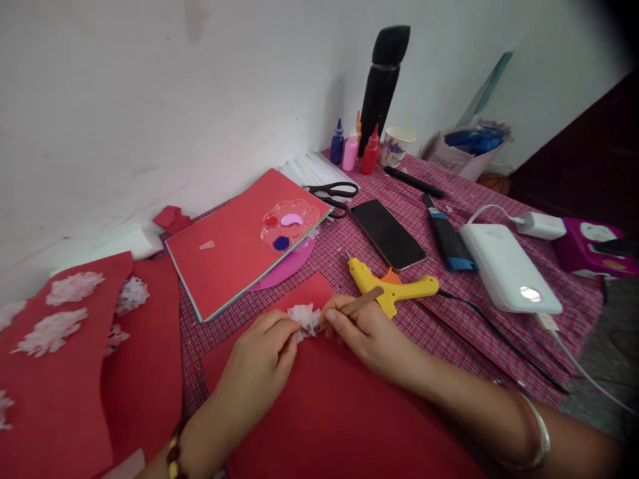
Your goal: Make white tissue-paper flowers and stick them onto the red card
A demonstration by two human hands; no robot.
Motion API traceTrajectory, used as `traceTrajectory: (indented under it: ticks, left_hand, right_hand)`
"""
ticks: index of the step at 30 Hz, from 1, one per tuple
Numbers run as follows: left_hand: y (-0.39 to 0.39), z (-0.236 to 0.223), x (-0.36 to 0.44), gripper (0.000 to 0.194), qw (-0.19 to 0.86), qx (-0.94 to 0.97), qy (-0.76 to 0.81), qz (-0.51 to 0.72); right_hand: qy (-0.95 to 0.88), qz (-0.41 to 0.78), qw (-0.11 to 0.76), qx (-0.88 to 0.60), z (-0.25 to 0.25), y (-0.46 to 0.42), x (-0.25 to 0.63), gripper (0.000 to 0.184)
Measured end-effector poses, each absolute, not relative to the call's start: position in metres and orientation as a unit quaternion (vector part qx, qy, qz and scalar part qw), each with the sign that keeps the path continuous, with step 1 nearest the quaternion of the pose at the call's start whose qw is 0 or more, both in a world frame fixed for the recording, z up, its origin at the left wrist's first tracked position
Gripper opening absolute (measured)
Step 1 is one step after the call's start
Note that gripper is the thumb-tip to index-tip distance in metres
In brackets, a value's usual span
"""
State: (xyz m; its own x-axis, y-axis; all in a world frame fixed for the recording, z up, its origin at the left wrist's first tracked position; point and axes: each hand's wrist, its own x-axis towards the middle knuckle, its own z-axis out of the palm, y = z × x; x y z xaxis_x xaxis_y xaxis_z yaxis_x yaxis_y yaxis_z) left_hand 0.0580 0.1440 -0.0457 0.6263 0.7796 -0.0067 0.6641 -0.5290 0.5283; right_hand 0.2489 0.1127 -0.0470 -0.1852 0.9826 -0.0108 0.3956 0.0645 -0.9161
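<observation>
A small white tissue-paper flower (306,319) lies on a red paper sheet (344,412) in front of me. The curled fingers of my left hand (259,362) pinch the flower's left edge. My right hand (364,329) grips a thin brown wooden stick (360,301), its tip against the flower's right side. A yellow glue gun (392,286) lies just beyond my right hand on the chequered cloth.
A red paper pad (224,249) with a paint palette (289,223) lies at centre. Scissors (332,194), a phone (388,233), a white power bank (506,266), paint bottles (354,150), a black flask (382,83) and a cup (397,145) sit behind. A red sheet with white flowers (54,332) lies left.
</observation>
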Motion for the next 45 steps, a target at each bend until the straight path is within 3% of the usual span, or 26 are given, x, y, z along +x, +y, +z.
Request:
traceTrajectory:
  ticks: [7,17,28,45]
  left_hand:
    - [0.139,-0.044,0.059,0.01,0.313,0.806,0.482,0.14]
    - [0.142,-0.039,0.068,0.008,0.275,0.844,0.445,0.121]
    - [0.146,-0.043,0.07,0.015,0.252,0.85,0.447,0.122]
    - [0.148,-0.042,0.067,0.013,0.271,0.835,0.46,0.135]
  right_hand:
    - [-0.602,0.483,0.376,-0.514,-0.049,0.113,0.248,0.028]
    - [-0.545,0.538,0.417,-0.489,-0.051,0.115,0.248,0.026]
    - [-0.496,0.537,0.471,-0.494,-0.05,0.118,0.248,0.025]
    - [-0.561,0.476,0.439,-0.515,-0.047,0.107,0.246,0.024]
